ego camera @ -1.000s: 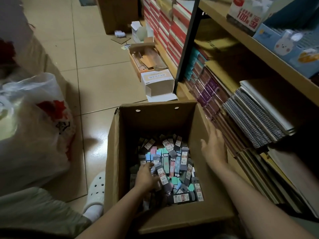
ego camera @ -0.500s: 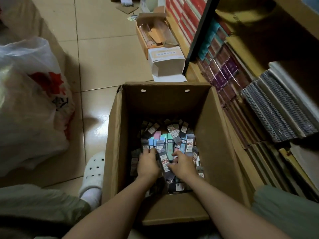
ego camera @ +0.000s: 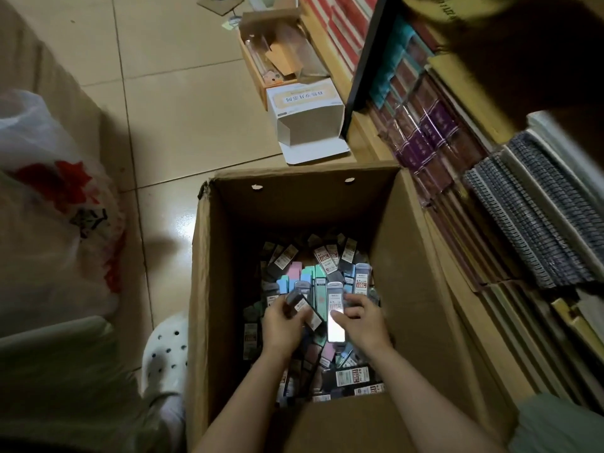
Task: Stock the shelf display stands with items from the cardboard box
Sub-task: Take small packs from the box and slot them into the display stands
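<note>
Item: cardboard box (ego camera: 225, 289), lower centre of the frame, open, its floor heaped with small slim cases (ego camera: 322, 273) in grey, pink, green and blue.

Change: a second ago our right hand (ego camera: 362, 322) rested on the box's right wall; it is now down in the heap beside our left hand (ego camera: 281, 325). Left fingers curl around a dark case (ego camera: 302, 308); right fingers pinch a pale, glossy case (ego camera: 335, 318). We judge gathering is under way and nothing has yet reached the display stands, which we cannot identify here.

Surroundings: glossy beige tiled floor (ego camera: 183, 103); shelving (ego camera: 366, 132) along the right edge, packed with spiral notebooks (ego camera: 529, 217); white carton (ego camera: 307, 116) at upper centre; plastic bag (ego camera: 52, 217) at left; white clog (ego camera: 166, 348) beside the box.
</note>
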The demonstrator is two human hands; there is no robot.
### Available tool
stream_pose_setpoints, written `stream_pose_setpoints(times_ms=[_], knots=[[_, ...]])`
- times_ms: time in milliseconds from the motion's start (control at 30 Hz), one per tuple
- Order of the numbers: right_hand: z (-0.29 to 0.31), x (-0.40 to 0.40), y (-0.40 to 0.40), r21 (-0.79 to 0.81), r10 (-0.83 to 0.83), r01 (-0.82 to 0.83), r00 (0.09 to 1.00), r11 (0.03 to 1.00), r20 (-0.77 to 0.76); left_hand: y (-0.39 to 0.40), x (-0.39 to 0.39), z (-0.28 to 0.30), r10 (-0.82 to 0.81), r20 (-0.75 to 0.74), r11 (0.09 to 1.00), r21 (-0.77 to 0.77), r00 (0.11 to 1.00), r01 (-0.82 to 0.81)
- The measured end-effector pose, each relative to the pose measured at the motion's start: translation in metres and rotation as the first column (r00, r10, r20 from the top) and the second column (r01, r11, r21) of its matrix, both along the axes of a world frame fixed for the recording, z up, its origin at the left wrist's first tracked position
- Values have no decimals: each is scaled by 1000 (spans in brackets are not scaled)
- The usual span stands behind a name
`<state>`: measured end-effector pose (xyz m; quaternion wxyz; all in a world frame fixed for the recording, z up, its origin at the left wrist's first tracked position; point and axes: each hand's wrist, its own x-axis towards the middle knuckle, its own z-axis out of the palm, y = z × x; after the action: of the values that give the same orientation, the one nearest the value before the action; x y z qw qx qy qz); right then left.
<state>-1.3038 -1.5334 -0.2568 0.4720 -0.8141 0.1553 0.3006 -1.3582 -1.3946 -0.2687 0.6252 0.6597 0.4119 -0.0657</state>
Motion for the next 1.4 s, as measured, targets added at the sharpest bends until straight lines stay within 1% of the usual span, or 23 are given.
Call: stream_pose_setpoints(times_ms=[100, 167, 233, 300, 367, 433, 500, 567, 633, 700, 733, 800, 867, 933, 967, 1067, 1167, 1233, 1333, 1400], knots=[[4, -2, 3, 87, -6, 5, 1000, 996, 12, -1, 7, 7, 53, 71, 994, -100, 996, -46], [7, -5, 8, 127, 15, -18, 1000, 992, 27, -1, 12, 11, 70, 82, 983, -177, 994, -55], [11, -6, 13, 139, 48, -55, 997, 989, 54, -1, 15, 15, 52, 60, 968, -248, 997, -36], [15, -8, 15, 133, 75, -86, 994, 987, 84, -2, 16, 16, -13, 42, 958, -284, 999, 24], [19, -9, 18, 103, 128, -141, 984, 985, 120, -3, 15, 18, -36, 85, 942, -329, 996, 62], [21, -5, 19, 44, 208, -216, 968, 975, 139, -1, 15, 19, -4, 114, 933, -358, 993, 45], [20, 3, 19, -67, 269, -261, 952, 963, 146, 4, 16, 15, 49, 102, 948, -318, 994, -15], [16, 13, 19, -239, 241, -201, 959, 950, 150, 11, 15, 13, 102, 102, 955, -289, 990, -68], [9, 18, 23, -380, 231, -166, 964, 910, 130, 15, 14, 13, 157, 106, 946, -302, 982, -118], [1, 16, 35, -436, 229, -161, 967, 885, 109, 17, 13, 11, 188, 102, 940, -306, 977, -149], [-3, 14, 44, -451, 215, -139, 969, 881, 122, 17, 12, 9, 195, 105, 939, -306, 975, -155], [-11, 13, 59, -483, 184, -88, 971, 871, 154, 16, 10, 7, 193, 106, 944, -292, 975, -155], [-16, 15, 70, -502, 126, -46, 984, 864, 127, 15, 10, 5, 180, 103, 948, -282, 978, -145], [-20, 17, 73, -474, 33, 14, 995, 880, 91, 15, 10, 5, 159, 102, 955, -269, 982, -126], [-21, 17, 73, -459, 12, 27, 997, 888, 82, 14, 11, 5, 148, 103, 958, -260, 984, -117], [-22, 17, 67, -442, 18, 14, 998, 897, 68, 13, 10, 6, 134, 83, 957, -270, 988, -107], [-20, 17, 55, -393, 17, -1, 999, 920, 39, 12, 10, 13, 103, 62, 957, -277, 993, -82], [-14, 16, 42, -350, 52, -46, 999, 936, 7, 14, 12, 21, 74, 60, 964, -260, 995, -56], [9, 18, 25, -227, 121, -113, 992, 967, 22, 13, 21, 45, 15, 92, 968, -252, 996, 9], [36, 25, 18, -98, 93, -88, 994, 991, 57, 11, 31, 69, -49, 139, 967, -240, 989, 82]])
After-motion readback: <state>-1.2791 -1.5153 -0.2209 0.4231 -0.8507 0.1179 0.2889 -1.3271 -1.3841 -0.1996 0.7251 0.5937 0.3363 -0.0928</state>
